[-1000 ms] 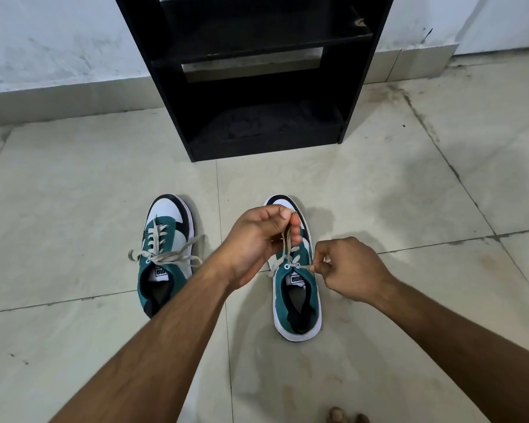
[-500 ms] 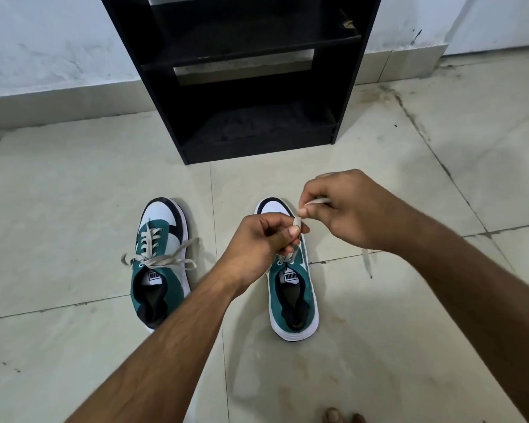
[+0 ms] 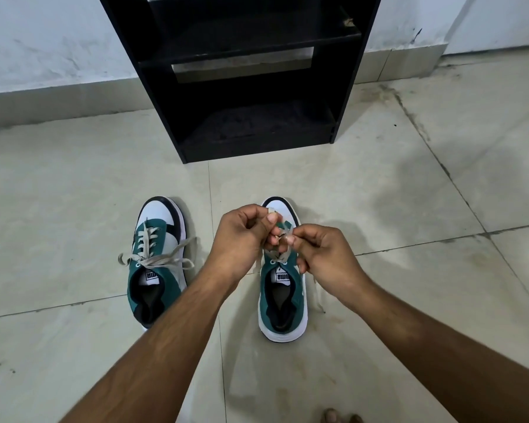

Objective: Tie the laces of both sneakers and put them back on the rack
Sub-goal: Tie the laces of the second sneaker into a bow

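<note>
While both forearms converge, the hands, left (image 3: 242,239) and right (image 3: 324,254), pinch the right sneaker's (image 3: 283,288) lace (image 3: 286,230).

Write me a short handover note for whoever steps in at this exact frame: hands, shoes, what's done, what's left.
Left hand and right hand both pinch the lace above the right-side sneaker, mid-knot.
Left-side sneaker sits on the floor, its bow already tied.
Both sneakers stand in front of the black rack; its visible shelves hold no shoes.
Left: finish this bow, then put both sneakers on the rack.
</note>
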